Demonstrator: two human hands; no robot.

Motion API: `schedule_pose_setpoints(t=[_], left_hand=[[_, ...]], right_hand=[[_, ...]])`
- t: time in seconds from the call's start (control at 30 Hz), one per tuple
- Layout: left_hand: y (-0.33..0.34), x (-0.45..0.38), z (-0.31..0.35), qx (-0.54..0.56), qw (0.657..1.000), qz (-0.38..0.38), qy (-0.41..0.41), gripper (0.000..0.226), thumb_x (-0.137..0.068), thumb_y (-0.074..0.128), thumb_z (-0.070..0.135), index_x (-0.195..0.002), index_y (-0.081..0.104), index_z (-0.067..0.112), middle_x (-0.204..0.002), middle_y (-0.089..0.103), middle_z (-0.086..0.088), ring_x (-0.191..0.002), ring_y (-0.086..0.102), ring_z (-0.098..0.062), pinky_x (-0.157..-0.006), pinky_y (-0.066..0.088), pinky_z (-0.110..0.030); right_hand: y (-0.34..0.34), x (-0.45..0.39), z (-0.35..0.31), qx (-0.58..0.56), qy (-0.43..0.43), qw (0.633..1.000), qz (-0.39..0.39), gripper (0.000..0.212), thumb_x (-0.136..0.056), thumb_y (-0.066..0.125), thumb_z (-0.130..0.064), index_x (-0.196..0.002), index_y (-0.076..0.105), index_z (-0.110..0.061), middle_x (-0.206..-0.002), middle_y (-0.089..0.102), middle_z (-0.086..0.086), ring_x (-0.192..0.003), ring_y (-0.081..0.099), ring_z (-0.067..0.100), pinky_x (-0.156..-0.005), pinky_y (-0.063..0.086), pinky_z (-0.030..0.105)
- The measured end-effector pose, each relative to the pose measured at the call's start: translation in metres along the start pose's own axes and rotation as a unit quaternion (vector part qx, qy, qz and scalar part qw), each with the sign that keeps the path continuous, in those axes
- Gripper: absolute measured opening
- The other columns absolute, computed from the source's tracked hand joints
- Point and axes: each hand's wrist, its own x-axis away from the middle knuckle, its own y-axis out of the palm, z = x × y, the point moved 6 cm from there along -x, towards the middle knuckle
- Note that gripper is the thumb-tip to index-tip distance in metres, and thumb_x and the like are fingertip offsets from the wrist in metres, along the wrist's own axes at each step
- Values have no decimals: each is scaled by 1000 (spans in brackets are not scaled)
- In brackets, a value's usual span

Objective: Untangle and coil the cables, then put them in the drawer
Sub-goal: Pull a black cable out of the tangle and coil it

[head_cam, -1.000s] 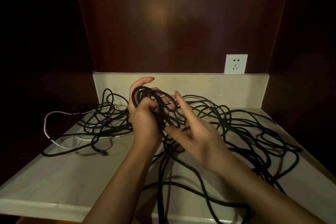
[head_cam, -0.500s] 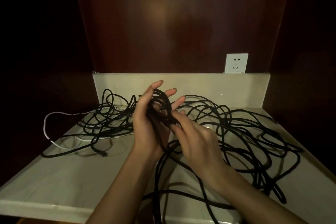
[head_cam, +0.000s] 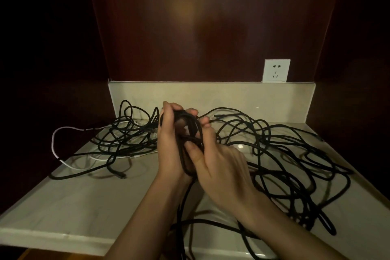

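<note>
A small coil of black cable [head_cam: 191, 127] is held above the counter between both hands. My left hand [head_cam: 168, 143] grips the coil from the left, its fingers curled over the top. My right hand [head_cam: 213, 158] holds the coil from the right, thumb pressed on the loops and fingertips wrapped behind. A strand runs from the coil down toward the front edge. A large tangle of black cables [head_cam: 285, 154] sprawls over the counter on the right and left. A white cable [head_cam: 55, 143] loops at the far left. No drawer is visible.
The pale stone counter [head_cam: 84, 200] sits in a dark wooden niche with a low backsplash [head_cam: 232, 95]. A white wall socket [head_cam: 276, 70] is mounted above the backsplash at the right. A black plug end [head_cam: 122, 175] lies on the left.
Both hands have closed around the coil. The left fingers, spread before, now curl over the loops, and the right hand has moved in against the coil.
</note>
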Motion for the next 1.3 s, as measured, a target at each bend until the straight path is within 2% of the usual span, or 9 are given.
schedule_pose_setpoints(t=[0.17,0.33,0.47,0.63,0.7,0.8,0.9,1.0,1.3], left_hand=[[9,14,16,-86,986,-86,110,56,-81,74,50,-118,48,16,-104,59,-16,-95,66,-34,-85,52,-42],[12,26,23,-325,917,-99,211,61,-81,62,8,-136,43,28,-115,63,-12,-97,66,-18,-83,53,-29],[8,16,27,-172,971,-63,157,40,-83,45,-2,-115,54,19,-94,65,-15,-85,69,-31,-75,54,-38],[12,10,36,-33,991,5,127,42,-91,36,-5,-118,53,22,-85,53,-10,-69,61,-25,-72,56,-40],[12,6,37,24,995,22,99,44,-91,36,-3,-123,53,24,-81,52,-7,-62,54,-19,-60,53,-30],[10,-4,39,74,996,22,34,40,-93,35,1,-121,51,23,-79,50,-4,-56,46,-12,-50,44,-19],[11,-8,39,73,997,1,-11,33,-96,34,2,-117,49,22,-78,50,-4,-52,43,-9,-45,41,-17],[16,-9,45,98,994,-29,-28,27,-98,33,4,-108,50,23,-76,49,-2,-49,41,-7,-43,40,-16],[19,-42,80,95,992,15,82,29,-97,32,-1,-106,49,21,-71,49,-4,-48,44,-11,-45,39,-19]], right_hand=[[-2,-3,1,24,36,999,9,47,-100,9,-48,-123,38,-19,-60,55,-6,-53,57,20,-57,51,39],[-2,-3,8,70,45,996,-20,36,-98,45,-26,-132,39,-17,-60,38,-13,-56,48,14,-60,46,32],[1,-4,-1,-17,25,999,-12,45,-97,14,-55,-125,34,-25,-64,59,-6,-52,57,13,-53,50,39],[3,11,6,-151,33,988,-29,67,-88,24,-78,-134,27,-30,-99,65,-6,-81,65,7,-69,53,32],[8,17,11,-180,53,980,-70,55,-91,36,-71,-129,40,-31,-110,62,-9,-94,63,1,-78,55,30],[5,14,26,-222,81,961,-142,12,-98,57,-30,-108,64,-25,-99,67,-5,-91,65,7,-81,55,28],[-5,5,40,-255,155,920,-254,4,-94,66,-19,-94,70,-18,-84,70,4,-73,64,15,-68,50,27],[-12,-9,41,-105,74,948,-290,8,-93,66,-24,-90,69,-17,-87,66,2,-80,60,14,-74,51,30],[-25,-9,60,-105,116,972,-177,37,-68,65,-69,-76,65,-33,-92,59,-11,-88,57,3,-82,50,32]])
